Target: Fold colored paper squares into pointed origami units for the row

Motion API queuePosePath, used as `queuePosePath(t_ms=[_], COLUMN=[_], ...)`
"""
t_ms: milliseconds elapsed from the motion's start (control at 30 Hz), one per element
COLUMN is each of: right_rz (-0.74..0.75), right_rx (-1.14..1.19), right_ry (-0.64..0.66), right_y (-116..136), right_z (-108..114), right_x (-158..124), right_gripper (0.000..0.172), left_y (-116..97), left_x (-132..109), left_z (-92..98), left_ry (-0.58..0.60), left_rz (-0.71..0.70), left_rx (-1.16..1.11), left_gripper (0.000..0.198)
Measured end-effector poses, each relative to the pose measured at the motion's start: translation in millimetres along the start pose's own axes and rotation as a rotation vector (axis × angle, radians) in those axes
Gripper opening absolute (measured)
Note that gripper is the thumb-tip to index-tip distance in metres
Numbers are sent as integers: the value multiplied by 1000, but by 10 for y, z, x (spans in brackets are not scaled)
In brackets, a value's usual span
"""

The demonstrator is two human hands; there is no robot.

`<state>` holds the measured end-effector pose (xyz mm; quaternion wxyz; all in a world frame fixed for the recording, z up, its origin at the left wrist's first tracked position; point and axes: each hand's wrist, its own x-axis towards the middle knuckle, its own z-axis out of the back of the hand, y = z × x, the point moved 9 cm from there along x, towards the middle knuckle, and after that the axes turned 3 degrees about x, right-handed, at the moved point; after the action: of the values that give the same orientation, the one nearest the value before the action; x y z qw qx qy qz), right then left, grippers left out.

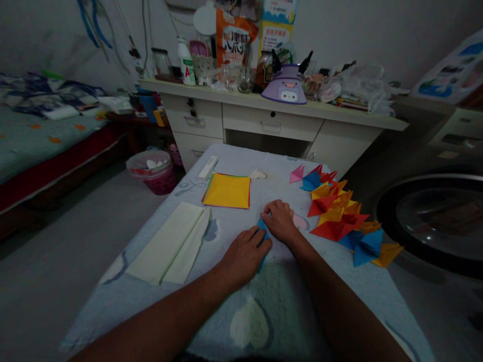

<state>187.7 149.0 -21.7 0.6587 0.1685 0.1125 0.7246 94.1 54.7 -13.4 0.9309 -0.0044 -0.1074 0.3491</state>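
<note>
A narrow folded piece of blue origami paper lies on the cloth-covered table, partly hidden under my fingers. My left hand is over its lower part, fingers bent and holding it against the cloth. At its far tip, my right hand has its fingers closed together on the paper. Beyond my left hand sits a stack of square coloured paper, yellow on top. Folded origami pieces in red, yellow, orange and blue crowd the right side, with a pink one at their far end.
A folded pale cloth or paper sheet lies to the left. Near the far edge are a white strip-shaped object and a small whitish scrap. A bin stands on the floor at left, a cluttered desk behind, a washing machine at right.
</note>
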Motion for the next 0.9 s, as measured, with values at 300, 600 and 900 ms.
queuePosePath(t_ms=[300, 600, 900], right_rz=[45, 10, -13], right_rx=[-10, -71, -120], right_ry=[30, 21, -39], right_y=[45, 65, 43], right_z=[21, 20, -9], right_x=[-59, -24, 43], right_gripper=[31, 26, 24], left_y=[-4, -17, -30], left_x=[15, 0, -10], left_z=[-5, -9, 5], left_ry=[9, 15, 49], left_rz=[-17, -19, -10], left_rx=[-9, 31, 60], left_gripper=[22, 20, 22])
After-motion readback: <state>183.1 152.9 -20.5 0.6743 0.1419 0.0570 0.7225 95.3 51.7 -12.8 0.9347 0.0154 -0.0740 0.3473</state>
